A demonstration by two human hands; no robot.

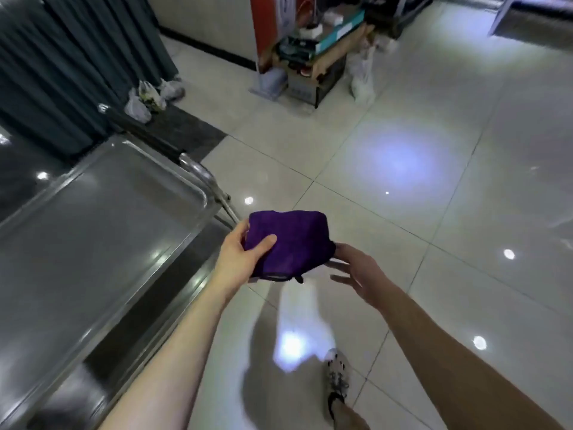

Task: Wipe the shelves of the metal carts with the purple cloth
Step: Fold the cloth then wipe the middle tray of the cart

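Note:
The folded purple cloth (291, 240) hangs in the air in front of me, above the tiled floor. My left hand (242, 256) grips its left edge, thumb on top and fingers underneath. My right hand (356, 268) is at the cloth's right corner with fingers spread and loosely extended, touching or just under the edge. The metal cart (93, 231) stands to the left, its shiny top shelf bare, its handle (204, 178) at the far end. A lower shelf shows beneath the rim.
Dark curtains (77, 57) hang at the far left with plastic bags (148, 97) at their foot. Cardboard boxes and clutter (313, 57) stand at the back. My foot in a sandal (336, 383) is on the glossy floor tiles (434, 181).

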